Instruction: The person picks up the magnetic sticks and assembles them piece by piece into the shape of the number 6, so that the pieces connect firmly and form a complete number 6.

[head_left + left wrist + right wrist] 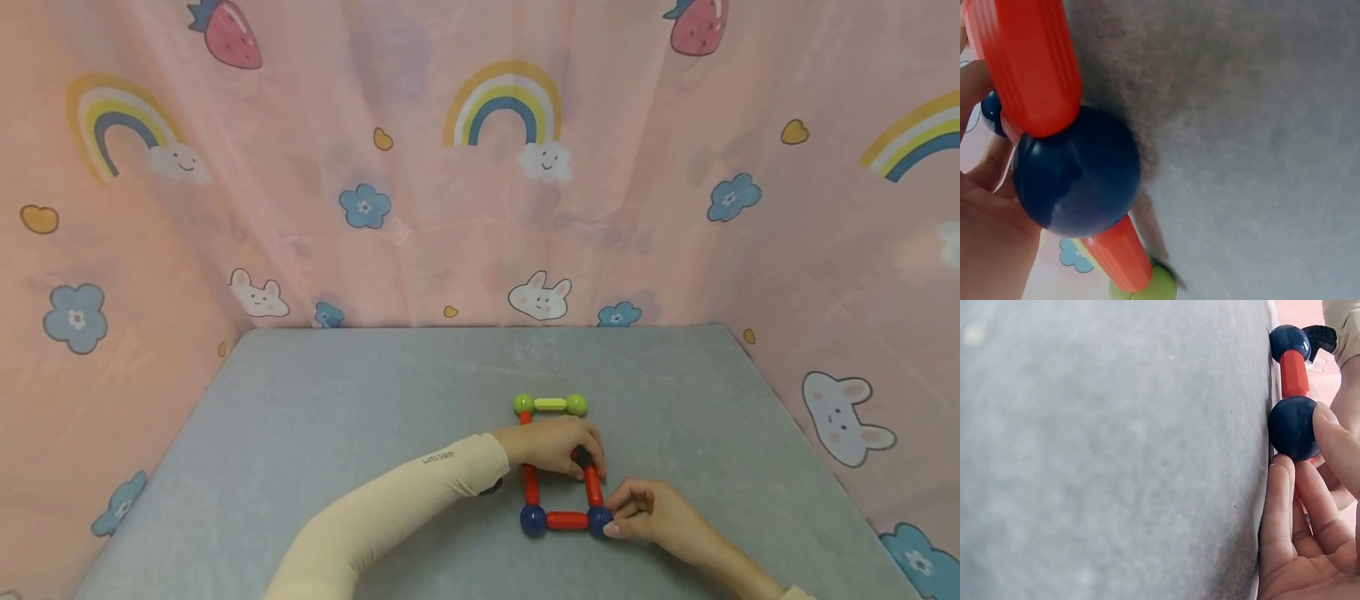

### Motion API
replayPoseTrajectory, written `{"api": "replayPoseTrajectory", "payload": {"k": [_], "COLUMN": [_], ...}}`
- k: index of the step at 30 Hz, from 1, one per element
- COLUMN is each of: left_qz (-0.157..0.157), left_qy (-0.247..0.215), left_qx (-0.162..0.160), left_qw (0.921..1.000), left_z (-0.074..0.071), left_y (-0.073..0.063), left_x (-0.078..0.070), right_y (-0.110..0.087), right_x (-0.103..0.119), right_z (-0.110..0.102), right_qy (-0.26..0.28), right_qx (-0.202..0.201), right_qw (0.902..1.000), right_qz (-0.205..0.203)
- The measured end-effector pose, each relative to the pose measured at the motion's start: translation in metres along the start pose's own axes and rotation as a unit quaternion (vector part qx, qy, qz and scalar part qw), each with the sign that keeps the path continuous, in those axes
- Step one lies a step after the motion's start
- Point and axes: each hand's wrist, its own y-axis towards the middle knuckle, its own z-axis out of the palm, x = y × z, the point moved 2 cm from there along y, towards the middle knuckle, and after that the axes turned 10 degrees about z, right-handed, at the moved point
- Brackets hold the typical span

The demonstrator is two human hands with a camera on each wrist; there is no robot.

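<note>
A frame of red rods point(567, 521) and dark blue balls lies on the grey table, with a green rod point(551, 404) and green balls point(576, 405) at its far end. My left hand point(558, 444) reaches over the frame from the left. Its fingers curl round a dark ball point(582, 457) at the far end of the right-hand red rod point(593, 486). Under that hand, the left wrist view shows another blue ball point(1077, 172) joined to red rods. My right hand point(660, 518) pinches the near right blue ball point(1294, 428) between thumb and fingers.
The grey table point(360, 383) extends around the frame on every side. A pink printed curtain point(420, 250) hangs behind the table and along both sides. My left forearm, in a cream sleeve point(405, 492), crosses the front of the table.
</note>
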Motion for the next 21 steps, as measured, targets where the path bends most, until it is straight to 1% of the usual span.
{"api": "replayPoseTrajectory", "payload": {"k": [3,5,7,10,13,16,18,21], "left_qz": [0.001,-0.003,-0.015,-0.049,-0.096,-0.148,-0.184,-0.233], "left_qy": [-0.006,-0.01,-0.019,-0.033,-0.054,-0.066,-0.073,-0.076], "left_qx": [-0.012,-0.028,-0.052,-0.097,-0.149,-0.195,-0.215,-0.228], "left_qw": [0.9999,0.9995,0.9984,0.9935,0.9827,0.9674,0.9563,0.9423], "left_z": [-0.004,-0.007,-0.012,-0.02,-0.027,-0.033,-0.035,-0.035], "left_y": [-0.003,-0.006,-0.011,-0.023,-0.036,-0.049,-0.057,-0.065], "left_x": [0.0,0.001,0.003,0.012,0.022,0.032,0.038,0.047], "right_y": [0.0,0.0,-0.001,0.0,-0.001,-0.001,-0.001,-0.001], "right_x": [0.001,0.002,0.002,0.003,0.004,0.004,0.004,0.003], "right_z": [0.0,0.0,-0.001,-0.001,0.0,0.0,0.0,0.0], "right_qy": [-0.006,-0.008,-0.01,-0.012,-0.016,-0.019,-0.023,-0.026], "right_qx": [-0.003,-0.005,-0.005,-0.006,-0.009,-0.013,-0.017,-0.022], "right_qw": [0.9999,0.9999,0.9998,0.9996,0.9993,0.9986,0.9981,0.9973], "right_qz": [0.009,0.013,0.019,0.024,0.033,0.047,0.055,0.066]}}
